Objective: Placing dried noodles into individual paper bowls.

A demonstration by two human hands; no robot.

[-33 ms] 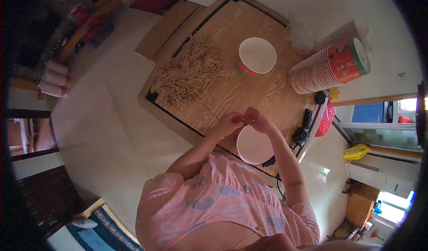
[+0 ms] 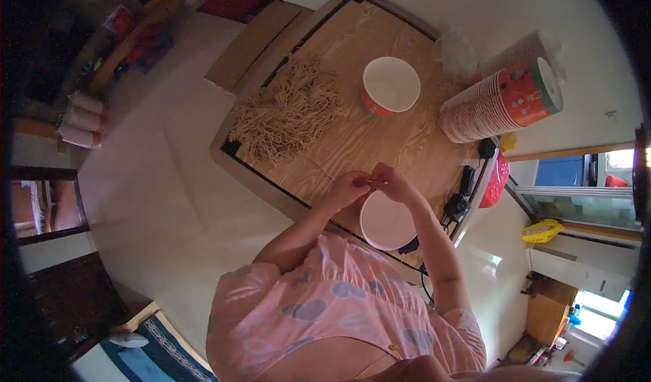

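Note:
Over the table's near edge, my left hand (image 2: pixel 347 188) and my right hand (image 2: pixel 395 184) meet with fingertips pinched together. A thin beige string (image 2: pixel 321 167) runs from a loose, tangled pile of string (image 2: pixel 291 114) into my left hand. Between the fingertips of both hands shows a small pale bit of it, mostly hidden by the fingers. Just below my right hand stands a white-lined paper bucket (image 2: pixel 388 222), open side up. Farther back, another paper bucket (image 2: pixel 392 85), red outside and white within, stands upright on the wooden table (image 2: pixel 332 141).
Tall nested stacks of red paper buckets (image 2: pixel 505 104) lean at the table's right side by the wall. Small black devices with cables (image 2: pixel 456 207) sit along the right edge, near a red plastic basket (image 2: pixel 496 180). A cardboard piece (image 2: pixel 251 46) is beyond the left edge.

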